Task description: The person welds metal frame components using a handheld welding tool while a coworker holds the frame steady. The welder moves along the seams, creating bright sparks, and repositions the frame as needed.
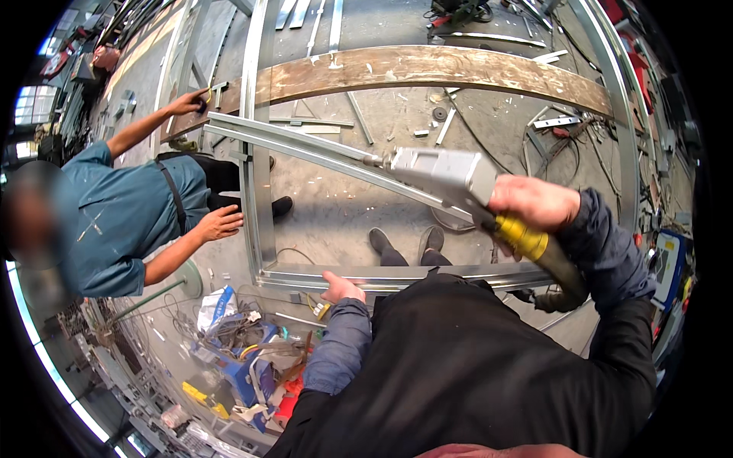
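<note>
My right hand (533, 203) grips a grey handheld welding gun (447, 175) with a yellow collar and a dark hose (561, 267) trailing back past my sleeve. Its nozzle points left toward two long metal bars (290, 145). My left hand (341, 289) rests flat on the near rail of a silver metal frame (397, 275) that lies on the concrete floor. My feet in dark shoes (405, 243) stand inside the frame.
A person in a blue shirt (122, 214) crouches at the left, one hand (187, 101) on the far end of the bars, the other (219, 224) by the frame's left rail. A long wooden plank (427, 70) crosses the frame. Cluttered tools and cables (237, 351) lie lower left; scrap metal at the right.
</note>
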The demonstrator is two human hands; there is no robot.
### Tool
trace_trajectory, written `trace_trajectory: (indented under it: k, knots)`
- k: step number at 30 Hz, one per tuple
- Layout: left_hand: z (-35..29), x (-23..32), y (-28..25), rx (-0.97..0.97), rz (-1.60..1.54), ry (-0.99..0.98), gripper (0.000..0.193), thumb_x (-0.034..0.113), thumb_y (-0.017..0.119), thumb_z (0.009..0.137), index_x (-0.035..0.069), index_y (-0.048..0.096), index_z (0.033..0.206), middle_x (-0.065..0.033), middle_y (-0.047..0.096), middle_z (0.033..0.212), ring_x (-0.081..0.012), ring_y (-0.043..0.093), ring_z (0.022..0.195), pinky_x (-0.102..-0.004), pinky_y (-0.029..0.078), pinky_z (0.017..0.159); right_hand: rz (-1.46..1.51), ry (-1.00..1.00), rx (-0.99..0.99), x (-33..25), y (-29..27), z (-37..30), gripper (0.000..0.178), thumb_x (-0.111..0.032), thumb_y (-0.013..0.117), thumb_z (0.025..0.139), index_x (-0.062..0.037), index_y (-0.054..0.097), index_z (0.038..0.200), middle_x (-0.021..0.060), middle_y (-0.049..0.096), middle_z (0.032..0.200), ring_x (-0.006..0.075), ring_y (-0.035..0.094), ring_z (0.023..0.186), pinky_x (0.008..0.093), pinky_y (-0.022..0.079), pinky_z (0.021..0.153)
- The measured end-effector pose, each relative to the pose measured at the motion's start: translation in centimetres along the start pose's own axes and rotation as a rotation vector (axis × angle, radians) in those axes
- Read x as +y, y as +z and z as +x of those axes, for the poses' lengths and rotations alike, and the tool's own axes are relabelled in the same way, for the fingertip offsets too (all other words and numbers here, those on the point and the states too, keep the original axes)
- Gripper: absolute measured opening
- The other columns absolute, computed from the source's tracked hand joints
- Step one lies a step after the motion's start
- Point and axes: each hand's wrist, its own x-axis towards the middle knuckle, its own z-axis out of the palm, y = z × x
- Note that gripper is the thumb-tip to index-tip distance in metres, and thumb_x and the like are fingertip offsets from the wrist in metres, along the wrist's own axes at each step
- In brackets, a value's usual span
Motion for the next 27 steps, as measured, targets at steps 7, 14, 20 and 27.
trace_trajectory:
  k: [7,14,20,27]
  knots:
    - [-2.3,1.7,0.8,0.066,-0.049,0.008,0.086,0.051,0.068,0.102,-0.004,0.038,0.159,-0.0292,0.063,0.148,-0.045,0.072,0.119,-0.0567,0.063,0.093,0.128,0.021,0.003,1.0,-8.0,9.1,0.058,-0.057,0.048,0.116,-0.0065,0.063,0.139,0.0115,0.071,0.099,0.0254,0.072,0.066,0.0407,0.061,0.055]
    - [-1.7,1.6,1.1,0.095,-0.05,0.017,0.088,0.05,0.07,0.1,-0.005,0.037,0.16,-0.0297,0.062,0.149,-0.0448,0.071,0.123,-0.055,0.058,0.102,0.223,0.105,-0.167,3.4,-12.1,13.7,0.061,-0.068,0.05,0.112,-0.0148,0.066,0.138,0.0115,0.071,0.101,0.0252,0.073,0.068,0.0408,0.063,0.052]
    - [0.7,-0.1,0.9,0.089,-0.081,0.031,0.091,0.048,0.071,0.099,-0.008,0.035,0.162,-0.0295,0.063,0.149,-0.0439,0.071,0.124,-0.0534,0.058,0.103,0.236,0.092,-0.199,3.7,-13.3,14.1,0.071,-0.072,0.059,0.105,-0.0096,0.063,0.14,0.0128,0.067,0.1,0.0268,0.071,0.066,0.0391,0.061,0.047]
    - [0.8,-0.3,1.2,0.045,-0.118,0.068,0.093,0.047,0.07,0.102,-0.009,0.031,0.165,-0.0294,0.056,0.158,-0.0426,0.068,0.129,-0.0517,0.058,0.104,0.235,0.106,-0.163,3.3,-12.7,13.4,0.063,-0.068,0.049,0.112,-0.0115,0.064,0.135,0.0108,0.071,0.099,0.0232,0.073,0.067,0.0389,0.063,0.053]
